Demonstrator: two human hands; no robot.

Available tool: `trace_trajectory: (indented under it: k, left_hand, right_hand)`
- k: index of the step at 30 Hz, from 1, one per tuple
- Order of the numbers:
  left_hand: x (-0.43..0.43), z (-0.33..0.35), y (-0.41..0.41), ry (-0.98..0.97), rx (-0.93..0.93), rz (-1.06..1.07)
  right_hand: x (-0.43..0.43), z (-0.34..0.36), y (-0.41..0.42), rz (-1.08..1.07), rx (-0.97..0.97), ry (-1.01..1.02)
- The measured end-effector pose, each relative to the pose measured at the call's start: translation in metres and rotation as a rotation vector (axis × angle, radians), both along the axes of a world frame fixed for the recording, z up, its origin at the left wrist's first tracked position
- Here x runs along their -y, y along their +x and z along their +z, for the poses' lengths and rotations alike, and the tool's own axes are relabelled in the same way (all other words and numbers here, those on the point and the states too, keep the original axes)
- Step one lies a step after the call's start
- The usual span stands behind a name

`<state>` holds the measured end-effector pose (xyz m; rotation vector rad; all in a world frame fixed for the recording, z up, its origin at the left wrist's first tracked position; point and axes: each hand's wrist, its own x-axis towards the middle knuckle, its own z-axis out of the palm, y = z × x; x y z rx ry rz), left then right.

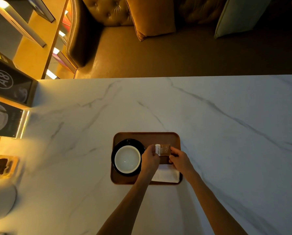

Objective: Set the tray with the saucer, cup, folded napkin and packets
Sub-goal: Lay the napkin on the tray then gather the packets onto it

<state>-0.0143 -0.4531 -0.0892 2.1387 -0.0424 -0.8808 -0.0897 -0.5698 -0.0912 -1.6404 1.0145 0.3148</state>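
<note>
so the brown tray (147,135) sat on the white marble table (209,124), near the close edge. on its left side was a black saucer (124,143) with a white cup (127,159) standing on it, looked empty. a white folded napkin (166,174) lay flat in the tray's near right corner. both hands were over the right half of the tray, holding the brown packets (163,149) between them. left hand (150,158) pinched the left end with the white strip, right hand (180,160) pinched the right end, fingers closed on it. packets were just past the napkin's far edge; couldn't tell whether they touched the tray. a small amber dish (3,166) sat way off left.
</note>
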Motion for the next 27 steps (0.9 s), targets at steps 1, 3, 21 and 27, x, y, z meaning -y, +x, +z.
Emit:
trace_trajectory:
  k: [1,3,21,27]
  left_hand:
    - [-0.0001,-0.0005,-0.0002,-0.007,0.001,0.005]
    - [-0.0002,-0.001,-0.0006,-0.007,0.003,0.018]
    - [-0.0009,-0.0085,0.0,-0.009,-0.003,0.013]
    - [-0.001,-0.0054,0.0008,-0.009,0.007,-0.006]
  right_hand:
    - [0.0001,-0.0005,0.0,0.002,0.001,-0.001]
    - [0.0005,-0.0012,-0.0007,0.001,-0.001,0.0]
    - [0.0014,-0.0035,-0.0027,-0.002,-0.009,0.013]
    - [0.0012,-0.0033,-0.0019,-0.001,-0.004,0.017]
